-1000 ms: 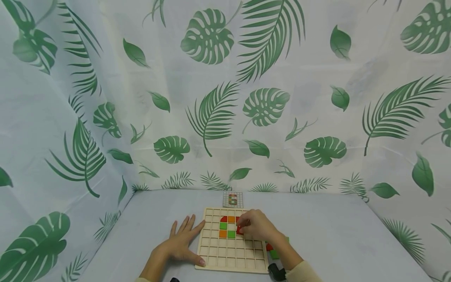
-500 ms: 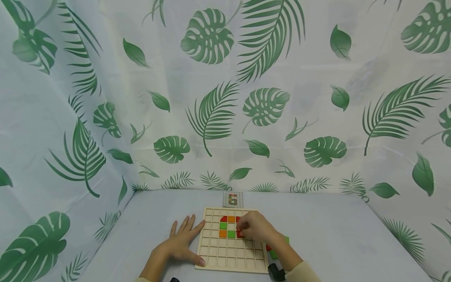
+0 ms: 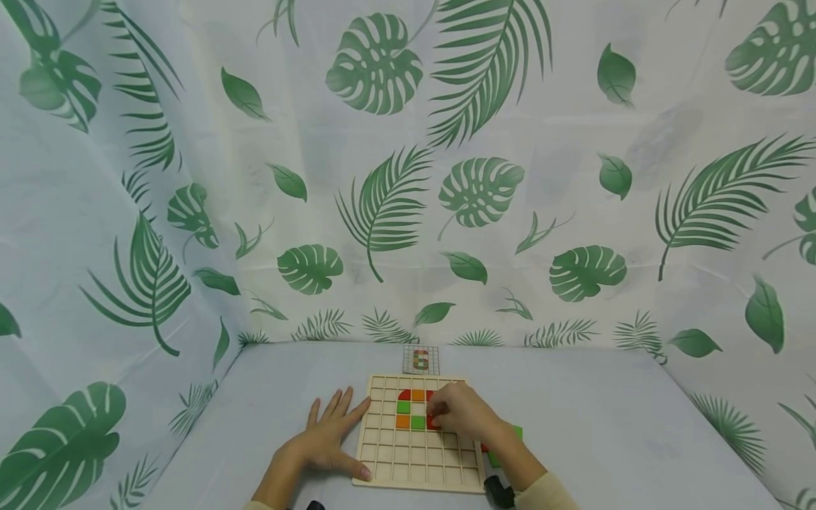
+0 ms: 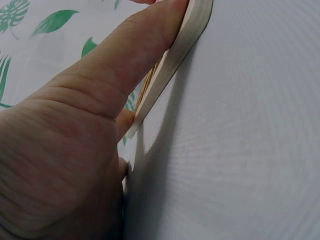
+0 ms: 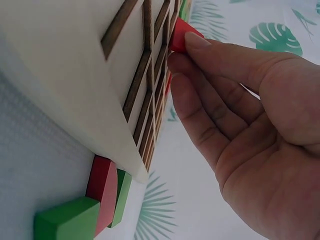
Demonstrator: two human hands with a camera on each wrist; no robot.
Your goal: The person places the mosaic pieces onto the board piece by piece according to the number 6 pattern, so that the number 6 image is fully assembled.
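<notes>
A pale wooden grid board lies on the table, with red, orange and green blocks set in some of its cells. My right hand is over the right side of the pattern. Its thumb and fingers pinch a red block at a cell just right of a green block. The other fingers are curled beneath in the right wrist view. My left hand spreads along the board's left edge, index fingertip at the side and thumb on the near left corner. In the left wrist view, the thumb presses the board's rim.
Behind the board lies a small card printed with a gridded, coloured pattern. Loose red and green blocks lie beside the board's right edge, partly under the right forearm. A leaf-printed cloth stands around the table.
My right hand has brought the red block slightly nearer and down to the cell beside the green one. The left hand stays in place on the board.
</notes>
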